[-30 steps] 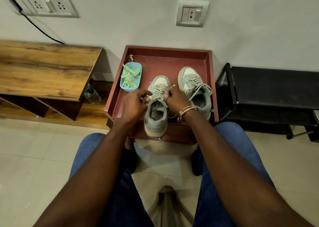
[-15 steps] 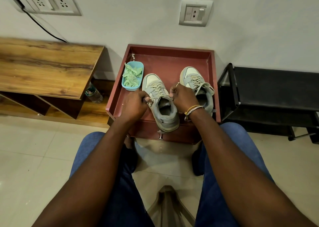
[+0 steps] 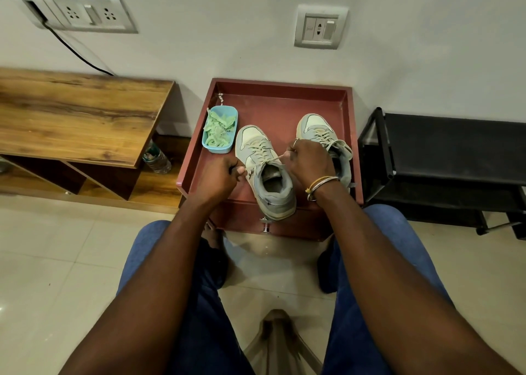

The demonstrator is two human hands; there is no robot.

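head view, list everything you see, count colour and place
near sneaker: 1, grey and cream, tray front, heel over edge
far sneaker: 1, same colours, tray right
lace: 1, cream, stretched across near sneaker
tray: 1, maroon, centre
tub: 1, blue, tray left, holds green strips
bench: 1, brown wood, left
bottle: 1, clear, under bench
rack: 1, black, right
socket plates: 2, white, wall
left hand: 1, pinches the lace
right hand: 1, pinches the lace

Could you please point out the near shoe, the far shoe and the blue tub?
near shoe (image 3: 252, 138): head view, on its toe cap.
far shoe (image 3: 314, 122): head view, on its toe cap.
blue tub (image 3: 216, 148): head view, on its near wall.
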